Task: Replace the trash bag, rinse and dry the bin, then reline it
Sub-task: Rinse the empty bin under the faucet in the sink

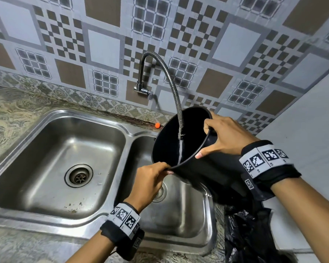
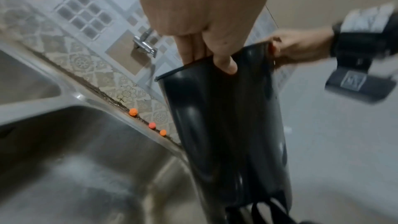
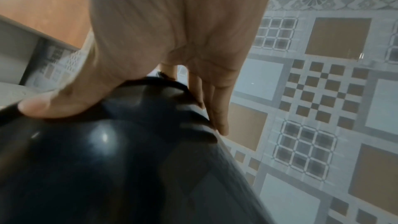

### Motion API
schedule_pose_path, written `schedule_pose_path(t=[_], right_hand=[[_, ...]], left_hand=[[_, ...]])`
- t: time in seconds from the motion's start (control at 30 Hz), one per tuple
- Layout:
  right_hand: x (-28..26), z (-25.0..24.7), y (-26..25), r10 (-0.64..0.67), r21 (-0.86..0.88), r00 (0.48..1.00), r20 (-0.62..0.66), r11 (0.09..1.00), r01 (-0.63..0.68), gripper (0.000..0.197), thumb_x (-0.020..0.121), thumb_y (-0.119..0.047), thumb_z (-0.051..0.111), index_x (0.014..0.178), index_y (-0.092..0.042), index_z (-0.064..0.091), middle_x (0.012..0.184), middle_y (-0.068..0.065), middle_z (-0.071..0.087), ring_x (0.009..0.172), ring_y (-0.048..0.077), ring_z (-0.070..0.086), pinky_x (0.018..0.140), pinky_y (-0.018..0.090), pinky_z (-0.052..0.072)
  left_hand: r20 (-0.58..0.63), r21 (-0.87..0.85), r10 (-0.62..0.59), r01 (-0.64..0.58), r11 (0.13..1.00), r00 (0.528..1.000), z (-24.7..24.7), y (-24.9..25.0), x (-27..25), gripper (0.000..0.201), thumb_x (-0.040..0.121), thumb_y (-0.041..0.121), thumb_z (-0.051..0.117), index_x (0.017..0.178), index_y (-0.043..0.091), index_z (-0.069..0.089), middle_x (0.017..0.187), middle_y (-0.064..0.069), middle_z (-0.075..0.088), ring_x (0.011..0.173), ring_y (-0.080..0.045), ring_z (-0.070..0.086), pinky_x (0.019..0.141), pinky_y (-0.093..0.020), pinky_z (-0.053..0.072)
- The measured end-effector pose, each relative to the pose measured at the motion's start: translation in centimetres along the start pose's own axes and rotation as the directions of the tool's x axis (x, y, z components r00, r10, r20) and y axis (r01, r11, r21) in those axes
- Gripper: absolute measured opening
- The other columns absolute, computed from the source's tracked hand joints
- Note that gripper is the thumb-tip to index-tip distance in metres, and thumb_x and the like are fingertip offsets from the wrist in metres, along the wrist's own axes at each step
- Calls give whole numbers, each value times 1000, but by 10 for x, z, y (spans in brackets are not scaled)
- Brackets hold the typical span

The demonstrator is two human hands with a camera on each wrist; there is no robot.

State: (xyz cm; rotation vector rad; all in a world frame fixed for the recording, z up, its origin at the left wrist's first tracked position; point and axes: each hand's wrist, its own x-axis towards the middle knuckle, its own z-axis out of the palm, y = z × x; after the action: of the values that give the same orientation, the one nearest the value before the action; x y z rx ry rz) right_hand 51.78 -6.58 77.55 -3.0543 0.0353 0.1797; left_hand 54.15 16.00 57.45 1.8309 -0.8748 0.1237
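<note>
Both hands grasp bin (image 1: 194,179) rim: left (image 1: 150,179), right (image 1: 224,137) | bin tilted, frame centre-right | tap (image 1: 180,133) water runs inside

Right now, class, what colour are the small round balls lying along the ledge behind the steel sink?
Orange. The small round balls show best in the left wrist view.

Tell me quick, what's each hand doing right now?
Left hand: closed, pinching the near rim of the bin.
Right hand: closed, gripping the bin's far rim, fingers inside, thumb along the edge.
</note>
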Motion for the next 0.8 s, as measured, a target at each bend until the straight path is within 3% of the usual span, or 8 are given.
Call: schedule_pose_path(t=[0.07, 0.23, 0.37, 0.47, 0.53, 0.63, 0.73, 0.8], right_hand=[[2, -6, 1, 16, 30, 1000, 16, 999, -16, 68, 38, -79, 74, 76, -34, 40, 91, -8, 50, 84, 18, 53, 73, 38, 49], [7, -3, -2, -5, 101, 996, 84, 995, -4, 62, 50, -67, 83, 78, -35, 38, 92, -8, 52, 85, 17, 49, 67, 32, 38], [0, -2, -11, 23, 143, 992, 120, 989, -40, 70, 51, -65, 85, 94, -30, 41, 115, -4, 51, 107, 24, 53, 84, 40, 47], [-12, 15, -21, 33, -11, 992, 125, 999, -32, 83, 40, -81, 77, 97, -36, 37, 157, 1, 21, 117, 35, 54, 91, 47, 50], [-18, 26, -23, 43, -63, 998, 45, 997, -40, 81, 42, -84, 73, 95, -37, 34, 164, -2, 5, 116, 37, 57, 90, 49, 51], [-14, 26, -15, 16, -20, 999, -30, 1000, -17, 79, 45, -84, 72, 90, -31, 34, 159, 0, 20, 109, 33, 59, 82, 43, 53], [-7, 20, -7, -30, -1, 999, -12, 1000, 30, 79, 46, -84, 73, 88, -30, 34, 133, -3, 38, 94, 26, 57, 75, 42, 53], [-7, 18, -3, -48, 38, 998, -28, 998, 49, 77, 47, -79, 77, 88, -29, 34, 117, -12, 36, 88, 21, 54, 74, 44, 54]], left_hand=[[-34, -3, 2, -2, 1000, 999, -2, 8, 0, 9, 93, 27, 73, 94, 18, 74, 82, 12, 75, 73, -2, 70, 66, -18, 52], [-16, -17, -45, 44, 999, 999, -6, 9, -5, 14, 92, 37, 72, 91, 23, 75, 75, 14, 74, 65, -2, 68, 61, -20, 51], [-10, -15, -49, 49, 999, 999, -8, 9, -4, 15, 93, 40, 71, 90, 26, 75, 73, 13, 73, 64, -3, 67, 61, -14, 46], [-41, -25, -64, 63, 998, 997, -3, 15, 0, 23, 95, 47, 66, 91, 27, 75, 69, 9, 70, 62, -8, 66, 60, -28, 50], [-59, -56, -83, 80, 995, 995, 4, 24, 4, 24, 96, 46, 64, 90, 26, 75, 63, 6, 66, 59, -10, 64, 57, -35, 49], [-53, -33, -79, 77, 996, 995, 13, 38, 9, 26, 96, 48, 62, 90, 26, 74, 62, 6, 63, 58, -10, 61, 55, -38, 49], [0, -61, -77, 77, 995, 997, 9, 33, 7, 28, 95, 53, 62, 98, 29, 74, 79, 13, 72, 74, -3, 69, 64, -33, 55], [46, 27, -42, 41, 999, 998, 3, 17, -1, 29, 94, 56, 62, 103, 30, 73, 91, 14, 74, 86, -2, 69, 72, -31, 56]])
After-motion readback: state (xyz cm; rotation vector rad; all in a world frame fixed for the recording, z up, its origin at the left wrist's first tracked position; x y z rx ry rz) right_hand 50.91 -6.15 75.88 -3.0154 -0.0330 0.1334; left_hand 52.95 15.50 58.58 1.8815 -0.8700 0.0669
